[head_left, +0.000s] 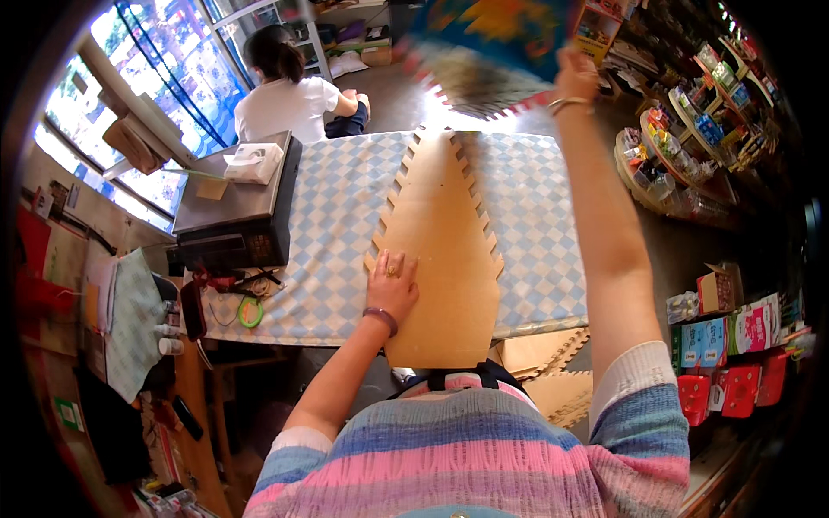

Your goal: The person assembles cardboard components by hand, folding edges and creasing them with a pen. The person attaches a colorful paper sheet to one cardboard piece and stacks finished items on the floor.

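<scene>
A long tan board with saw-toothed side edges lies on the table, tapering toward the far edge. My left hand, wearing a ring and bracelet, lies flat on its left side with the fingers stretched forward. High at the upper right, my right hand is closed on the edge of a blue panel with a bright printed picture. That panel also has a toothed edge, is smeared by motion, and hangs beyond the table's far end, partly out of frame.
A checked blue-and-white cloth covers the table. At its left stand a scale with a tissue pack and a green tape roll. A person sits beyond. Toothed tan boards lie below, right; shelves stand right.
</scene>
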The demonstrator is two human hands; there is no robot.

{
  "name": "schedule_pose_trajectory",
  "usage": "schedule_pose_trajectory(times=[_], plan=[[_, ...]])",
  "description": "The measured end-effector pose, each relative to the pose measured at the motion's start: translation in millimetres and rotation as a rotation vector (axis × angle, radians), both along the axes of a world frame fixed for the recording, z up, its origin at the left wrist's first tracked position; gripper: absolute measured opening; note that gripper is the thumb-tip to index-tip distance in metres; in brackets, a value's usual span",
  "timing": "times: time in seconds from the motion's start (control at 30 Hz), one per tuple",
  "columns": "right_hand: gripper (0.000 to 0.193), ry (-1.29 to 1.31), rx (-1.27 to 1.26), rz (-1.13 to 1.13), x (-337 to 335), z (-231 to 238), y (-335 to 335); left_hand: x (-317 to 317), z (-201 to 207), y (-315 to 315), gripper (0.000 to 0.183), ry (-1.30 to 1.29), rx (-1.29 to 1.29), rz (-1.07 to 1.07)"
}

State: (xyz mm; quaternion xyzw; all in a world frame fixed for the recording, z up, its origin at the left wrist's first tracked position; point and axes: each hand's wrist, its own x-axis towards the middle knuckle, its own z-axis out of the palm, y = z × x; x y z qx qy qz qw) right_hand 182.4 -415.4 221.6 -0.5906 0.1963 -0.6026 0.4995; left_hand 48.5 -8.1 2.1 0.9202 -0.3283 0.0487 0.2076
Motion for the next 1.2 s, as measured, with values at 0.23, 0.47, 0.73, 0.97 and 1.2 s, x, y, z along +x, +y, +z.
schedule_pose_trajectory(times=[0.23, 0.47, 0.73, 0.97, 1.2], plan=[[0.023, -0.409, -0.355, 0.024, -105, 119, 25, 2, -12, 11, 0.051, -0.082, 0.116, 0.037], [0.010, 0.412, -1.237, -0.160, -210, -25, 182, 1, -1, 8, 0.050, -0.012, 0.112, -0.030], [0.018, 0.670, -1.087, 0.548, -257, -200, 253, 25, -31, 43, 0.038, 0.319, -0.351, -0.057], [0.017, 0.692, -1.070, 0.558, -256, -211, 252, -11, 14, 49, 0.019, -0.252, -0.401, -0.069], [0.016, 0.715, -0.970, 0.622, -255, -211, 245, -15, 9, 35, 0.021, -0.286, -0.135, -0.560]])
